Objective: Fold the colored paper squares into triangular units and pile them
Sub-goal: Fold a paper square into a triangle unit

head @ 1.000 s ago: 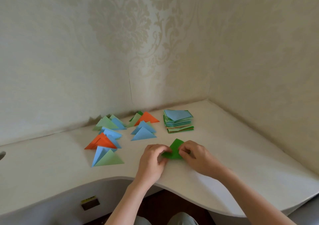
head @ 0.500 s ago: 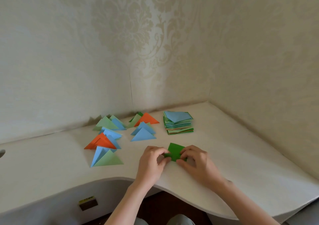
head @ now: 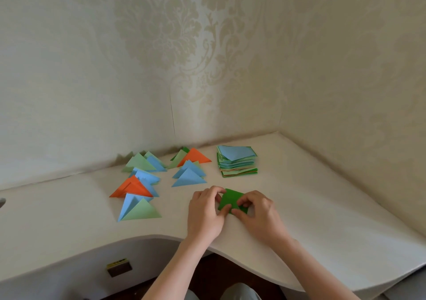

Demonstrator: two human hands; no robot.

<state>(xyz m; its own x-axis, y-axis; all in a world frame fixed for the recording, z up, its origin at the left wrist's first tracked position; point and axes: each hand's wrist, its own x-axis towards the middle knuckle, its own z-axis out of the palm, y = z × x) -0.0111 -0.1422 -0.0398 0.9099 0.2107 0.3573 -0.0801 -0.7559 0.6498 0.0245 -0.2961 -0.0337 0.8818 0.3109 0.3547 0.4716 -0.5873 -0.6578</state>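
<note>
A: Fingers [head: 224, 210] of left hand [head: 205, 214] curled, pinching the left edge of the dark green paper [head: 231, 200]. Right hand [head: 259, 214] same on the right edge, thumb on top of the sheet.

B: Where's the paper?

A: Flat on the counter [head: 322, 219], near the front edge, between both hands. Partly folded; exact shape hidden by the fingers.

B: Stock?

A: Stack of paper squares [head: 237, 161] behind the hands, toward the wall corner. Light blue sheet on top, green and orange edges showing below.

B: Finished units?

A: Folded triangles to the left of the stack, loose groups. Orange triangle [head: 196, 157] just beside the stack, blue pair [head: 189, 175] in front of it. Further left: pale green and blue cluster [head: 143, 162] near the wall, second orange one [head: 131, 188], and a blue and pale green pair [head: 139, 210] nearest the counter edge.

B: Touching the hands?

A: No, apart.
</note>
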